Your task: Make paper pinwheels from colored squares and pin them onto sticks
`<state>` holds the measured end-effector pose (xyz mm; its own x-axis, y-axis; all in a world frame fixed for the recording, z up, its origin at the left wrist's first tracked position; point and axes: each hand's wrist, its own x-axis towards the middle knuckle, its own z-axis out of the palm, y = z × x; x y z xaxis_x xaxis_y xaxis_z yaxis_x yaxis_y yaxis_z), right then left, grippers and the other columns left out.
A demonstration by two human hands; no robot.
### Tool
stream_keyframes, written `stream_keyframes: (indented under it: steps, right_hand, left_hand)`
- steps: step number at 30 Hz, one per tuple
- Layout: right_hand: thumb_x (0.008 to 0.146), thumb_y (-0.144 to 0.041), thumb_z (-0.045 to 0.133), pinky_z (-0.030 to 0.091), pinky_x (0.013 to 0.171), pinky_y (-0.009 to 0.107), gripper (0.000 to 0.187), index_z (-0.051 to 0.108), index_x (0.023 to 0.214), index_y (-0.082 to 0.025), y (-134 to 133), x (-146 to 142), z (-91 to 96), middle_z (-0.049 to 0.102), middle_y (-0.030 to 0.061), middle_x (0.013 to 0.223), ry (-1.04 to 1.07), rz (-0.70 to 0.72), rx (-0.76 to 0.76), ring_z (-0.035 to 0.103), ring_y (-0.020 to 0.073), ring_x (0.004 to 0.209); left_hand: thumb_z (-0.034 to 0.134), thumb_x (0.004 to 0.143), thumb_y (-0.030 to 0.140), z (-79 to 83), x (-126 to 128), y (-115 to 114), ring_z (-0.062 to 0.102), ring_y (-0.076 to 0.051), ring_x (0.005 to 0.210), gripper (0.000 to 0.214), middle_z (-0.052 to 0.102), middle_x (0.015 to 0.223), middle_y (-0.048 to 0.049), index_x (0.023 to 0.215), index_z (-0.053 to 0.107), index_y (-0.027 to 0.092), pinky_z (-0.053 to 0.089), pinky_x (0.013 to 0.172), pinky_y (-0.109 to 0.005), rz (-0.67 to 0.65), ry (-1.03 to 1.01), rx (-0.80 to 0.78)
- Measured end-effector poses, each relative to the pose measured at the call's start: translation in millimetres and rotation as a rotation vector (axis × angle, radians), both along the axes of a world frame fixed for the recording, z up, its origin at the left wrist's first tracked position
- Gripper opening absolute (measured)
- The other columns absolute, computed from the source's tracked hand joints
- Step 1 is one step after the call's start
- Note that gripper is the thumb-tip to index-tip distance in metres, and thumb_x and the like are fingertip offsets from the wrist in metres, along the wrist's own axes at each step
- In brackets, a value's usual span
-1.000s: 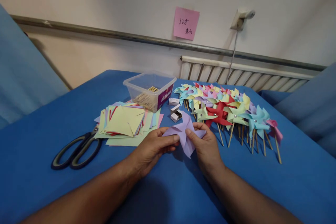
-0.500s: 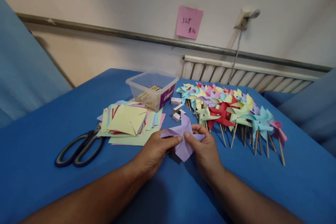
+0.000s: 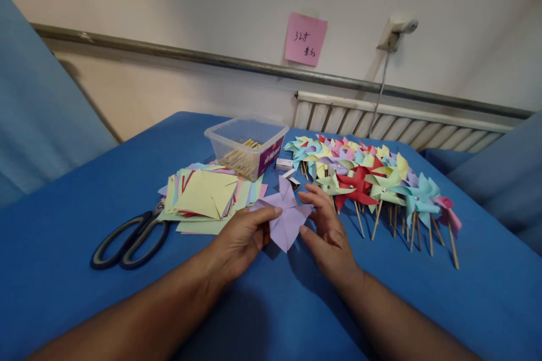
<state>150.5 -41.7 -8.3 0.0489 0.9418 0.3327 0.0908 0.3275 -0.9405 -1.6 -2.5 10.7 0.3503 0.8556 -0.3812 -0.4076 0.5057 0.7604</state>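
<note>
My left hand point(image 3: 241, 235) pinches a folded purple paper pinwheel head point(image 3: 284, 215) at its centre, thumb on top, just above the blue table point(image 3: 84, 197). My right hand point(image 3: 326, 225) sits beside the pinwheel's right edge with fingers spread apart and nothing in it. A small open box of pins point(image 3: 292, 179) lies just behind the pinwheel. To the right lies a row of finished pinwheels on wooden sticks point(image 3: 368, 180) in several colours.
A stack of coloured paper squares point(image 3: 205, 196) lies left of my hands, with black scissors point(image 3: 127, 237) further left. A clear plastic tub of wooden sticks point(image 3: 245, 146) stands behind the paper. A radiator and a pink note are on the wall.
My right hand has let go of the purple pinwheel and opened beside it. My left hand now holds it alone and has shifted it slightly left.
</note>
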Motion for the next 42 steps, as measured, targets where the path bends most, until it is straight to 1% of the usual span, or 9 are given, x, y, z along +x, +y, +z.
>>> stream_keyframes:
  steps: [3,6,10,13,16,20,24,32,42]
  right_hand:
    - [0.074,-0.012,0.058,0.029,0.105,0.045,0.032,0.064,0.100,-0.031,0.4,4.1,1.3,0.031,-0.0002,0.141,-0.194,0.023,0.138,0.033,0.0258,0.129]
    - [0.073,-0.011,0.058,0.025,0.107,0.045,0.028,0.066,0.093,-0.029,1.8,6.2,1.2,0.032,-0.0004,0.140,-0.267,0.027,0.179,0.030,0.0259,0.131]
    - [0.075,-0.016,0.062,0.028,0.105,0.044,0.019,0.067,0.089,-0.027,3.8,7.9,1.7,0.035,0.0017,0.138,-0.250,0.022,0.170,0.032,0.0263,0.130]
    - [0.074,-0.023,0.067,0.029,0.104,0.043,0.010,0.068,0.083,-0.026,4.6,7.2,1.2,0.040,0.0032,0.135,-0.219,-0.001,0.152,0.036,0.0266,0.128]
    - [0.075,-0.028,0.068,0.030,0.103,0.042,0.004,0.068,0.077,-0.025,5.0,4.7,-1.0,0.047,0.0042,0.129,-0.170,-0.009,0.138,0.039,0.0254,0.125]
    - [0.077,-0.030,0.066,0.034,0.100,0.039,0.010,0.066,0.071,-0.023,5.0,2.5,-3.7,0.051,0.0053,0.120,-0.114,-0.013,0.088,0.045,0.0235,0.118]
    - [0.077,-0.028,0.065,0.036,0.095,0.037,0.012,0.064,0.067,-0.021,6.1,2.7,-5.1,0.054,0.0062,0.113,-0.118,-0.067,0.050,0.051,0.0221,0.110]
    - [0.075,-0.025,0.065,0.036,0.093,0.036,0.014,0.060,0.062,-0.019,7.3,1.0,-7.7,0.057,0.0059,0.108,-0.135,-0.165,0.030,0.054,0.0214,0.105]
    - [0.074,-0.027,0.065,0.039,0.088,0.033,0.016,0.060,0.062,-0.018,7.0,0.1,-6.6,0.058,0.0067,0.106,-0.155,-0.163,-0.007,0.055,0.0207,0.102]
  left_hand:
    - [0.067,0.070,0.014,0.9,-1.6,2.3,0.066,-0.017,0.071,0.024,0.071,0.086,-0.0076,0.094,0.066,0.013,0.052,0.069,-0.029,0.021,-0.010,-0.049]
    - [0.067,0.069,0.014,0.9,-3.1,4.2,0.065,-0.017,0.069,0.022,0.070,0.083,-0.0065,0.092,0.066,0.013,0.053,0.066,-0.028,0.022,-0.024,-0.060]
    - [0.068,0.069,0.014,2.5,-4.3,4.9,0.065,-0.016,0.067,0.023,0.070,0.082,-0.0069,0.092,0.066,0.012,0.053,0.063,-0.027,0.026,-0.019,-0.067]
    - [0.068,0.069,0.014,3.5,-4.0,3.2,0.065,-0.017,0.068,0.025,0.071,0.085,-0.0076,0.094,0.066,0.013,0.053,0.065,-0.028,0.017,-0.020,-0.050]
    - [0.070,0.067,0.015,2.2,-2.6,0.4,0.065,-0.017,0.070,0.025,0.071,0.085,-0.0073,0.092,0.068,0.013,0.052,0.067,-0.028,0.001,-0.004,-0.014]
    - [0.071,0.066,0.019,-1.3,-0.1,-3.6,0.063,-0.017,0.073,0.026,0.070,0.084,-0.0060,0.092,0.068,0.014,0.050,0.070,-0.029,-0.029,0.043,0.073]
    - [0.072,0.066,0.021,-4.2,1.3,-6.0,0.062,-0.017,0.073,0.026,0.069,0.080,-0.0054,0.090,0.069,0.014,0.048,0.071,-0.029,-0.031,0.126,0.146]
    - [0.077,0.062,0.026,-6.4,2.8,-7.1,0.062,-0.017,0.068,0.032,0.069,0.077,-0.0056,0.089,0.069,0.013,0.045,0.067,-0.028,-0.021,0.204,0.148]
    - [0.077,0.061,0.027,-8.3,2.2,-6.5,0.062,-0.018,0.070,0.035,0.069,0.079,-0.0073,0.091,0.068,0.011,0.045,0.066,-0.028,-0.027,0.219,0.155]
